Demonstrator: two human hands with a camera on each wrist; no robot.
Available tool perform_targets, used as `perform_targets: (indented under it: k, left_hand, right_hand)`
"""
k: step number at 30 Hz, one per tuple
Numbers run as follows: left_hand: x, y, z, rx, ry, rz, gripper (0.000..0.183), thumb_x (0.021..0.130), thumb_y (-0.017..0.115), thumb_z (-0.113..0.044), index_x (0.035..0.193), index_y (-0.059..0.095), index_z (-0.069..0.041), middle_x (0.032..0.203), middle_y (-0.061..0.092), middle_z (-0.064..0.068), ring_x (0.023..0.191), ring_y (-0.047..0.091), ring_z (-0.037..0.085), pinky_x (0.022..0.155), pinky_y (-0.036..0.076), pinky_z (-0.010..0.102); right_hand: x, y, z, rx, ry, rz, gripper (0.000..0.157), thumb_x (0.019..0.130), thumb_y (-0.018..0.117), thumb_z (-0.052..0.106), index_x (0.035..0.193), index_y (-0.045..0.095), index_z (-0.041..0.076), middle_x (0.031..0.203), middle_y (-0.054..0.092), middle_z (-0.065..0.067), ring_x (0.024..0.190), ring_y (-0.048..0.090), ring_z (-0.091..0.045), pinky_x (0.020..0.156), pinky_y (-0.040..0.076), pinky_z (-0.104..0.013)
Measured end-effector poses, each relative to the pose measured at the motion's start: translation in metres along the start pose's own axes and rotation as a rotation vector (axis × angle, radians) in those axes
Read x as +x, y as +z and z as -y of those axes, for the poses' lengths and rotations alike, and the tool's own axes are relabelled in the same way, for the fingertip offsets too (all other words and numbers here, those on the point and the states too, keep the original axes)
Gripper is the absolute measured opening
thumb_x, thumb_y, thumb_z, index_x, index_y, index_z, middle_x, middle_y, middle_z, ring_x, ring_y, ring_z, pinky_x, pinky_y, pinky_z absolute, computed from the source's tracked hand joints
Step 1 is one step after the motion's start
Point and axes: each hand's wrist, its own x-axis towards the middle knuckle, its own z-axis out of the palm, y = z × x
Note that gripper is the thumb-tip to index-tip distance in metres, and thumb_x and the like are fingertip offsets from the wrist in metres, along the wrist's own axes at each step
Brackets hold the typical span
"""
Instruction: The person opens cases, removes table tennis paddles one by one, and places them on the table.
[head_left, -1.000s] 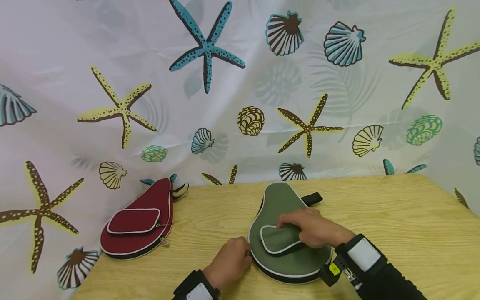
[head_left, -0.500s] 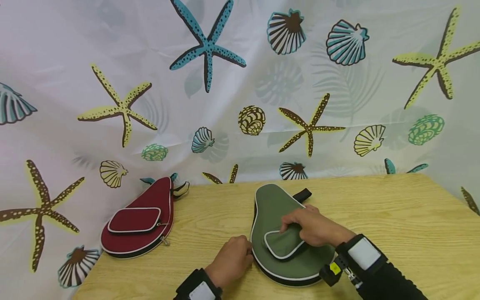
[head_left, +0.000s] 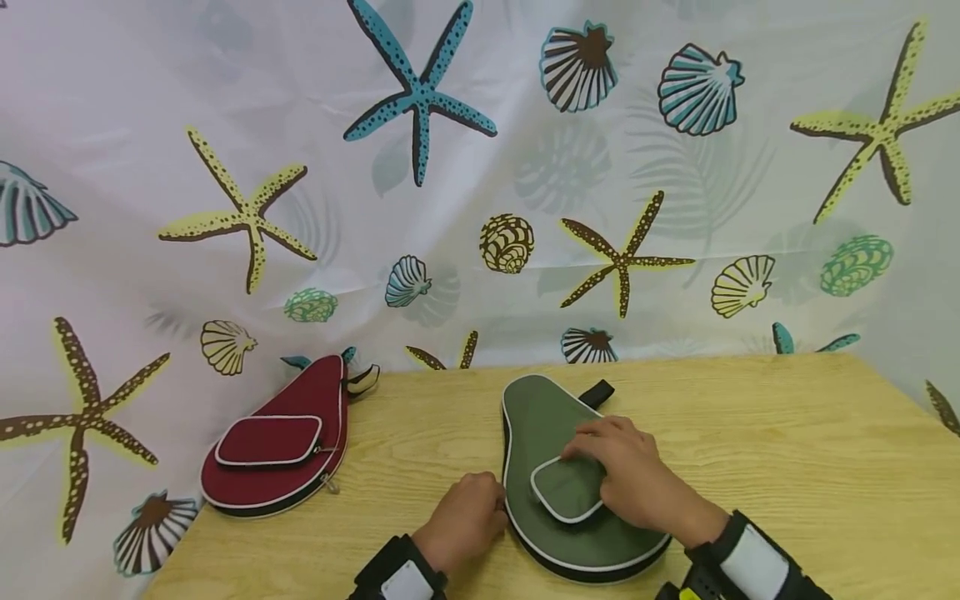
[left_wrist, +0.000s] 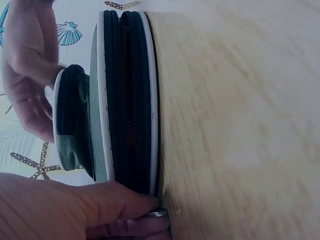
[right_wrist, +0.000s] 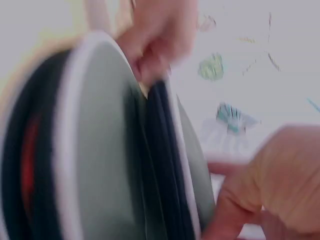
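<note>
Green pocket [head_left: 564, 493] is touched by the relaxed right hand [head_left: 633, 475]; the left hand [head_left: 465, 517] pinches a zip pull [left_wrist: 159, 213].

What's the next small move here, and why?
Probably have the left hand draw the metal zipper pull along the green case's edge, away from the parted stretch. It already pinches the pull, the main zipper gapes beside it, and the right hand holds the front pocket, likely steadying things.
</note>
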Motion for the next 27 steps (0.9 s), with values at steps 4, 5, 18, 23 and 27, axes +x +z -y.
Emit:
perform_targets:
  k: [4,5,18,23,27]
  left_hand:
    - [0.000,0.000,-0.001,0.013,0.007,-0.005,0.028,0.071,0.070,0.006,0.054,0.057,-0.011,0.057,0.047,-0.009,0.054,0.039,0.002,0.047,0.031,0.018]
    - [0.000,0.000,-0.002,0.016,0.010,-0.009,0.027,0.071,0.071,0.006,0.054,0.058,-0.010,0.057,0.049,-0.008,0.054,0.040,0.002,0.048,0.032,0.018]
    - [-0.002,0.000,-0.003,0.056,0.021,-0.031,0.022,0.072,0.075,0.003,0.060,0.063,-0.010,0.065,0.052,-0.004,0.058,0.050,0.006,0.052,0.039,0.022]
    - [-0.002,0.000,-0.003,0.077,0.028,-0.038,0.022,0.072,0.075,0.004,0.060,0.063,-0.010,0.064,0.053,-0.003,0.058,0.052,0.008,0.052,0.041,0.023]
    - [-0.002,0.001,-0.005,0.080,0.026,-0.029,0.022,0.072,0.074,0.004,0.060,0.063,-0.010,0.065,0.053,-0.004,0.059,0.052,0.008,0.053,0.041,0.023]
  right_hand:
    - [-0.007,0.008,0.023,-0.078,0.177,-0.096,0.024,0.092,0.070,0.008,0.116,0.071,0.014,0.122,0.055,-0.020,0.106,0.050,-0.043,0.072,0.047,-0.054]
    - [-0.007,0.010,0.028,-0.090,0.218,-0.079,0.027,0.095,0.070,0.019,0.121,0.070,0.013,0.124,0.053,-0.023,0.106,0.050,-0.044,0.068,0.049,-0.054]
    - [-0.004,0.030,0.043,-0.219,0.262,-0.021,0.049,0.089,0.071,0.052,0.119,0.071,0.014,0.129,0.048,-0.029,0.103,0.046,-0.046,0.058,0.051,-0.059]
    - [-0.007,0.029,0.036,-0.238,0.201,-0.017,0.048,0.088,0.073,0.052,0.118,0.071,0.015,0.129,0.049,-0.029,0.102,0.049,-0.047,0.058,0.053,-0.056]
    - [-0.008,0.026,0.031,-0.211,0.178,0.013,0.048,0.087,0.073,0.053,0.118,0.071,0.017,0.133,0.048,-0.029,0.099,0.048,-0.044,0.057,0.052,-0.052]
